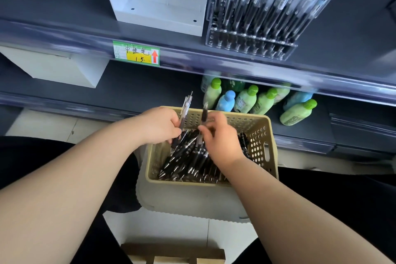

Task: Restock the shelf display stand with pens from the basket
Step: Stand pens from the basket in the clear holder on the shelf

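Bottom edge: brown cardboard piece [171, 255]. Just beyond it, a white corrugated sheet [192, 201]; the basket [264, 133] appears to sit on it, between the two forearms.

Basket: beige, perforated walls. Loose heap of black pens [188, 161] inside, lying crossed at mixed angles.

Left hand [158, 126]: over the basket's far left corner, fingers curled round a small bundle of pens [186, 103], ends pointing up and away.

Right hand [220, 137]: close beside the left, above the heap, pinching a single pen [204, 113] held roughly upright. Motion blur here; the exact finger placement cannot be read.

Handling (judgement): pens are light, stiff, smooth-barrelled, so a bundle is likely to slide or fan out. Best hold is mid-barrel or on the grip section, all tips turned one way.

Beyond the far rim: green- and blue-capped bottles [246, 98] on the lower shelf, near the lift path.

Above: shelf edge with a price label [136, 52]. On the upper shelf, the clear display stand [252, 43] to the right of a white box [158, 4]. Rear rows are full of pens; front holes look unfilled, blur leaves doubt.

In the way: the projecting shelf edge, and the standing pens leaning over the free holes
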Motion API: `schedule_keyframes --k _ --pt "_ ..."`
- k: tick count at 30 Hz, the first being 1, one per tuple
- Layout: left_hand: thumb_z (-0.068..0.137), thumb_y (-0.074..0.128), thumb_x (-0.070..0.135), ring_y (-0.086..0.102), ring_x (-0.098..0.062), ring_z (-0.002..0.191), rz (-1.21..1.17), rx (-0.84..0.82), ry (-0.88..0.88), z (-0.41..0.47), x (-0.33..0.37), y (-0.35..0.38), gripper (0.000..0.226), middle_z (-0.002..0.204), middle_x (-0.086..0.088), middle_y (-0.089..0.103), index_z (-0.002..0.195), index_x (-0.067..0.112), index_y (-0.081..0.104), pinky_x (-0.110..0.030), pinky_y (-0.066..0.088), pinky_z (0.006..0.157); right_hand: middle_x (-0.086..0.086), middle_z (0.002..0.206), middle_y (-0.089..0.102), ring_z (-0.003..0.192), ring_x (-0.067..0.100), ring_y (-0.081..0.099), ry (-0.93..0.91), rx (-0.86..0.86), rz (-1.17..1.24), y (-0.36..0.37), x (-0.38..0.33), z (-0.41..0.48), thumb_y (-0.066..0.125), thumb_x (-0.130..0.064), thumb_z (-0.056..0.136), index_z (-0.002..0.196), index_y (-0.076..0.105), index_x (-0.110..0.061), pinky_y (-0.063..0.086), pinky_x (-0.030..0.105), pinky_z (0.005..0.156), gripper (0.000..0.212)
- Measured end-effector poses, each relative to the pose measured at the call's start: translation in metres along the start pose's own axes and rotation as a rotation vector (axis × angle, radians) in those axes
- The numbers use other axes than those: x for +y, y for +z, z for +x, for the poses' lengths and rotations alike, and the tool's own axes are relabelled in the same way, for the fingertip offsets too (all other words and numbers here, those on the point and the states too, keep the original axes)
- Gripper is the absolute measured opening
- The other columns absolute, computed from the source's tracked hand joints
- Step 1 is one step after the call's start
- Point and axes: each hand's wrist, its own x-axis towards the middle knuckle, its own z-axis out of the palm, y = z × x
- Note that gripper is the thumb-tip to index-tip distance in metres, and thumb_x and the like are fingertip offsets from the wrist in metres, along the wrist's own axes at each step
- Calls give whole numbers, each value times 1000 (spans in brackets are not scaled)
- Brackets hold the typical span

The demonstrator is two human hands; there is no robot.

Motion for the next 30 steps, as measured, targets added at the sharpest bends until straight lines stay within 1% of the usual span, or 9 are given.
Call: schedule_keyframes --k 2,4,8,11,13,18,21,24,30 --pt "87 56 22 68 -13 77 -105 25 31 -3 4 1 10 76 4 72 78 24 59 -38 57 77 -6 85 67 69 13 62 130 121 297 -11 -9 -4 58 -18 91 96 40 -32 49 24 66 23" --pt "88 56 20 67 -9 79 -151 62 81 -8 11 1 7 81 5 73 83 23 59 -34 55 79 1 80 68 60 16 61 198 143 556 -21 -15 -6 53 -14 94 86 44 -29 52 30 62 20" --pt "88 58 22 65 -4 89 -288 183 184 -23 26 -6 14 93 10 71 102 21 61 -32 50 88 9 80 63 67 17 59 288 -2 1218 -46 -30 -11 36 -3 98 106 56 -9 51 27 66 22" --pt "85 62 20 64 -1 89 -387 318 267 -34 38 -12 13 93 12 68 97 25 63 -31 51 88 8 79 65 67 14 60 235 -120 1407 -60 -43 -22 42 2 94 107 54 -5 50 22 59 19" --pt "84 63 21 63 1 86 -417 407 308 -41 48 -19 14 91 15 67 96 28 64 -29 52 86 3 70 62 61 12 55 151 -78 1275 -69 -54 -27 49 -5 94 94 56 -7 45 20 56 8" --pt "87 63 22 61 0 91 -423 614 377 -55 69 -50 20 96 15 65 107 22 64 -18 50 82 -11 50 50 49 2 43 -76 246 480 -109 -89 -26 60 -26 90 69 60 -20 37 10 51 22" --pt "88 61 24 61 -2 94 -425 704 390 -53 81 -73 25 102 13 66 113 23 64 -21 49 84 -4 65 64 56 6 53 -167 329 321 -140 -111 -13 62 -23 88 85 60 -19 46 20 59 5" --pt "88 61 22 60 -3 93 -452 786 375 -39 89 -94 25 101 14 65 113 24 62 -12 44 75 -1 82 69 66 8 65 -232 392 241 -163 -129 8 63 -18 88 94 44 -23 54 25 60 20" --pt "85 65 19 58 5 84 -521 839 333 -3 90 -113 17 88 18 63 102 25 62 -7 40 70 0 83 68 68 15 68 -358 406 135 -186 -171 58 49 -25 95 95 47 -19 57 39 68 6"
